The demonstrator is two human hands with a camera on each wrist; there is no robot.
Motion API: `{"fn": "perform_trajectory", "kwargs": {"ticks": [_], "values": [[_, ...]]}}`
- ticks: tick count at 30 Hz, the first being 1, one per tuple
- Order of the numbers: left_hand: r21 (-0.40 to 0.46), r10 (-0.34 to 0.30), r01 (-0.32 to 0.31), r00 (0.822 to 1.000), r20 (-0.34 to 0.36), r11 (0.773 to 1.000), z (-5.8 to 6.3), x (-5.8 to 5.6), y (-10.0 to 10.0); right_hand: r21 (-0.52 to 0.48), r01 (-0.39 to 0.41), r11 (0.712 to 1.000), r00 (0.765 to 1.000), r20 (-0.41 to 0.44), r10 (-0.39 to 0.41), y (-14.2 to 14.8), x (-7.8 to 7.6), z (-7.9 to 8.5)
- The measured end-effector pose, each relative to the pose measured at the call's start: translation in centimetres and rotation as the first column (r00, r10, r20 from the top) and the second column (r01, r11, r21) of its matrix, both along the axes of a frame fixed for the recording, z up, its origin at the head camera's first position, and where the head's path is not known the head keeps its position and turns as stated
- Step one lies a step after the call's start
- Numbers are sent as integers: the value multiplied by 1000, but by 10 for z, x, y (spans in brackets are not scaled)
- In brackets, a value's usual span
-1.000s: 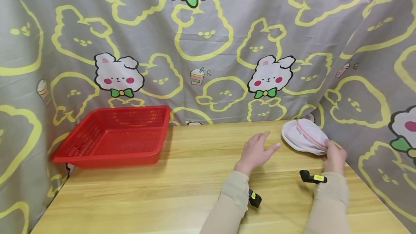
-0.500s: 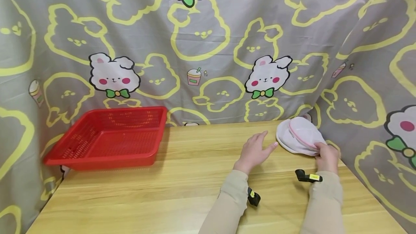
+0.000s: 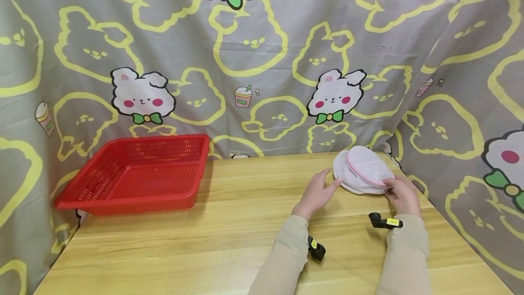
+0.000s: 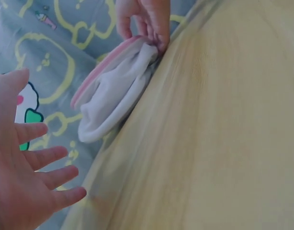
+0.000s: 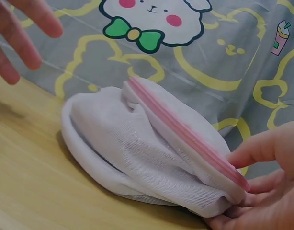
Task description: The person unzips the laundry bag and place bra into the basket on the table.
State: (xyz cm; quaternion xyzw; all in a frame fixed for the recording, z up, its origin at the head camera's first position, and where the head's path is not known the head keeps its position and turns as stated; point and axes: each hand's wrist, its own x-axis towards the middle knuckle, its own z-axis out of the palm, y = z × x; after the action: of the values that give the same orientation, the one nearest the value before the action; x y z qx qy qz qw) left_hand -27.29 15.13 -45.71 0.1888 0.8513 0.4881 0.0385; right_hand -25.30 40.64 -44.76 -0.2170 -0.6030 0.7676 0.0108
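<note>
A white mesh laundry bag with a pink zipper band lies at the back right of the wooden table, its fabric folded and its round top tilted up. My right hand pinches the bag's right edge between thumb and fingers at the end of the pink band. To the left of the bag, my left hand hovers with spread fingers and holds nothing. Its fingertips come close to the bag's left rim in the head view. In the left wrist view, a gap shows between the left hand and the bag.
A red plastic basket with perforated walls stands at the back left of the wooden table. A grey patterned curtain hangs behind the table and along its right side. Each wrist wears a small black camera.
My right hand has drawn the laundry bag leftward along the table, closer to my left hand, and its top has tilted up more. My left hand has barely moved.
</note>
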Motion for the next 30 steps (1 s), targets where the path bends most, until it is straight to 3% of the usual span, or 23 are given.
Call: {"fn": "perform_trajectory", "kwargs": {"ticks": [7,15,23,30], "values": [[198,49,-82,985,163,977,-7,-4,-1,99,-158,982,987,14,158,0,-3,-5],[385,60,-189,944,323,903,-15,-7,-2,202,-288,936,952,-46,303,-1,-6,-8],[462,52,-217,938,344,860,-17,-10,-4,286,-346,893,926,-49,375,-4,-10,-8],[475,67,-225,943,325,851,-18,-12,-7,240,-345,907,925,-79,373,-12,-13,-6]]}}
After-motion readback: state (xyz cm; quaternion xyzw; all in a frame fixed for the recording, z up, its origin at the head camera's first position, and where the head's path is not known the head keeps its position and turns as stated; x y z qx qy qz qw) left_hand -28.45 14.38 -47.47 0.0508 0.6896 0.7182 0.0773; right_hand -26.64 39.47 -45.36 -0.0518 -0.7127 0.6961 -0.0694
